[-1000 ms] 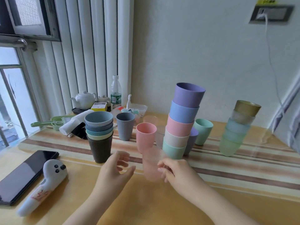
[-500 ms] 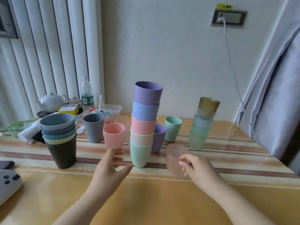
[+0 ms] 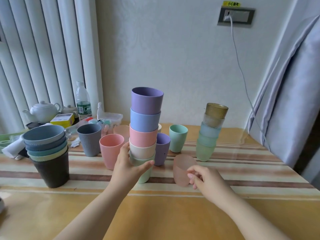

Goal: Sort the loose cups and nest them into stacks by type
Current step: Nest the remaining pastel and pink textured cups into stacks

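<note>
Both hands at the cups on the desk (image 3: 173, 213), one on the tall stack, one on a loose frosted cup.

My left hand (image 3: 127, 168) is spread open, thumb and fingers cupped against the mint cup at the bottom of the tall pastel stack (image 3: 146, 129). My right hand (image 3: 206, 179) pinches the frosted pink cup (image 3: 181, 170), which stands upright just right of that stack, fingertips curled on its near wall. I see the ribbed dark stack (image 3: 49, 153) far left, the translucent textured stack (image 3: 209, 132) behind right, and loose pink (image 3: 110, 153), grey (image 3: 89, 141), purple (image 3: 161, 148) and mint (image 3: 177, 137) cups between.
</note>
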Available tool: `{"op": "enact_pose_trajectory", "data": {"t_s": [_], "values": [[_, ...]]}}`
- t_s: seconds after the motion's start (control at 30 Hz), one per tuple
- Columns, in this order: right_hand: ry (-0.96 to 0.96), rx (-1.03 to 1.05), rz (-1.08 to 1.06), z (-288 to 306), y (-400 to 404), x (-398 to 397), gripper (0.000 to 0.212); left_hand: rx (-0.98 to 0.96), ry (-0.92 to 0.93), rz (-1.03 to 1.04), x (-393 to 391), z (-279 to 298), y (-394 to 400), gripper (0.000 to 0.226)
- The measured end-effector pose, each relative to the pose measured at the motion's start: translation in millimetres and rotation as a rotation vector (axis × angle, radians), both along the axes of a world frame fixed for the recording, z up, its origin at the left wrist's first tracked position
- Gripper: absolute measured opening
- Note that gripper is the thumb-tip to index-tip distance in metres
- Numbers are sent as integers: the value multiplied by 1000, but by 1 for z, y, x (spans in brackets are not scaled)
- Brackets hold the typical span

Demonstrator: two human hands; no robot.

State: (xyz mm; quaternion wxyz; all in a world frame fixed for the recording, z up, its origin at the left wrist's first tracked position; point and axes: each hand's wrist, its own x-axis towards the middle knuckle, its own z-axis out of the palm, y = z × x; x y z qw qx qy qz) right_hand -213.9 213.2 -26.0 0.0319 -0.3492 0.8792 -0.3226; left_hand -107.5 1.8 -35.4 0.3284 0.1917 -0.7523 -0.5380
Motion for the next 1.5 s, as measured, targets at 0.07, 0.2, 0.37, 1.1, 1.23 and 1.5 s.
{"op": "enact_pose_trajectory", "data": {"t_s": [0.07,0.2,0.37,1.1,1.23,1.5], "values": [[2,11,0,0,0,0,12,7,-19,23,-5,3,0,66],[15,15,-3,4,4,2,10,14,-32,51,-7,9,4,51],[46,-15,-17,13,24,8,13,24,-10,-62,-15,23,30,60],[-26,8,-285,21,176,-30,21,2,-82,-376,-171,15,206,57],[-47,4,-289,17,183,-33,22,-33,-75,-390,-180,14,214,50],[-46,-3,-265,11,179,-26,28,-40,-88,-381,-179,13,219,55]]}}
